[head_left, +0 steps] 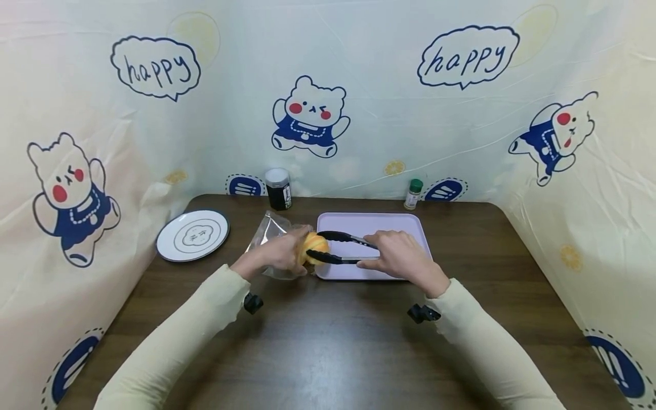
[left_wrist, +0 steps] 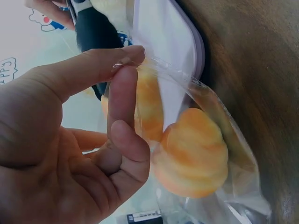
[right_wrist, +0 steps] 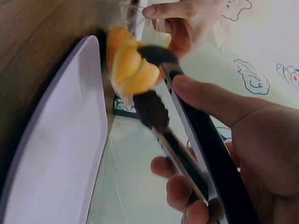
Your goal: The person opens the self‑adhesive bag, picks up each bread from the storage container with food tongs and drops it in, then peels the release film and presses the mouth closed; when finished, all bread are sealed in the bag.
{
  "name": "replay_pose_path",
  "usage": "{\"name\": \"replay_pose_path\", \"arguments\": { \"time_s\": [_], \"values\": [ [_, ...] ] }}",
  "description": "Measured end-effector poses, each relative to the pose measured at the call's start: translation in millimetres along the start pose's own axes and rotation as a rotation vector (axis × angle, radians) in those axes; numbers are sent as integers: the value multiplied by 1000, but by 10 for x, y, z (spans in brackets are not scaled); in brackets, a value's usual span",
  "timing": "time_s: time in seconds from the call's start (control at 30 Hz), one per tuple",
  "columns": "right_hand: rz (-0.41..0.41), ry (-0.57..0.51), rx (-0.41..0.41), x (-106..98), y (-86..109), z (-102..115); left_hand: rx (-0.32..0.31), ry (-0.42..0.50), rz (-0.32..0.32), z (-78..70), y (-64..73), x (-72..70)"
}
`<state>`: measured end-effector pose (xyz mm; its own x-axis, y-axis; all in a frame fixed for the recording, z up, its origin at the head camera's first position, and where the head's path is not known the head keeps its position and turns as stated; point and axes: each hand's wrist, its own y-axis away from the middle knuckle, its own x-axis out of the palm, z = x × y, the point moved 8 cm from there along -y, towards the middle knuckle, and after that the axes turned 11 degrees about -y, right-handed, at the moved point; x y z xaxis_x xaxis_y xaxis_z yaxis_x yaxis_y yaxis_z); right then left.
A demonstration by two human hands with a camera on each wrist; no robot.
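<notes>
My left hand [head_left: 283, 250] pinches the rim of a clear plastic bag [head_left: 269, 229] between thumb and fingertip. Inside the bag lies a golden bread roll [left_wrist: 194, 156]. A second, ridged bread roll [head_left: 316, 244] sits at the bag's mouth, between the black tips of a pair of tongs [head_left: 333, 259]. My right hand [head_left: 400, 254] grips the tongs by their handles, thumb on one arm and fingers curled round the other. Under the tongs is a lilac tray [head_left: 376, 221]; its visible surface is bare. Whether both tong tips press the roll is unclear.
A white plate [head_left: 174, 239] with a dark rim lies at the left. Toward the back stand a dark jar [head_left: 279, 191] with a pale lid and a small green-capped bottle [head_left: 413, 195]. Printed cloth [head_left: 379, 131] encloses the brown table [head_left: 328, 353] at the back and sides.
</notes>
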<state>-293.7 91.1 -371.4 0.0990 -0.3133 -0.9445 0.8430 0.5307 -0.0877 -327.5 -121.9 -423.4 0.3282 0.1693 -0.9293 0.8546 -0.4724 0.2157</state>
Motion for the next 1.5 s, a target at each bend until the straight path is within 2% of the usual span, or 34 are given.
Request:
{"name": "replay_pose_path", "arguments": {
  "time_s": [0.1, 0.3, 0.4, 0.5, 0.63, 0.8, 1.0, 1.1, 1.3, 1.5],
  "values": [
    [4, 0, 17, 24, 3, 6, 5, 14, 0, -27, -2, 0],
    [-29, 106, -68, 25, 16, 124, -73, -16, -18, -10, -16, -29],
    [-46, 128, -75, 18, 15, 146, -77, -26, -23, -18, -18, -36],
    [-43, 111, -48, 35, 15, 124, -64, -42, -33, -36, -8, -48],
    [-9, 68, -20, 80, 15, 76, -81, -33, -26, 0, 9, -48],
    [21, 43, -12, 77, 42, 18, -104, -14, -1, 77, 1, -22],
    [39, 45, -18, 79, 70, -33, -103, 18, 18, 95, -11, -6],
    [25, 52, -42, 99, 74, -18, -102, 30, 22, 94, -14, 9],
    [-39, 84, -112, 106, 80, 53, -98, -8, 3, 100, -10, 16],
    [-69, 69, -115, 110, 56, 94, -113, -28, -23, 57, 4, -8]
  ]
}}
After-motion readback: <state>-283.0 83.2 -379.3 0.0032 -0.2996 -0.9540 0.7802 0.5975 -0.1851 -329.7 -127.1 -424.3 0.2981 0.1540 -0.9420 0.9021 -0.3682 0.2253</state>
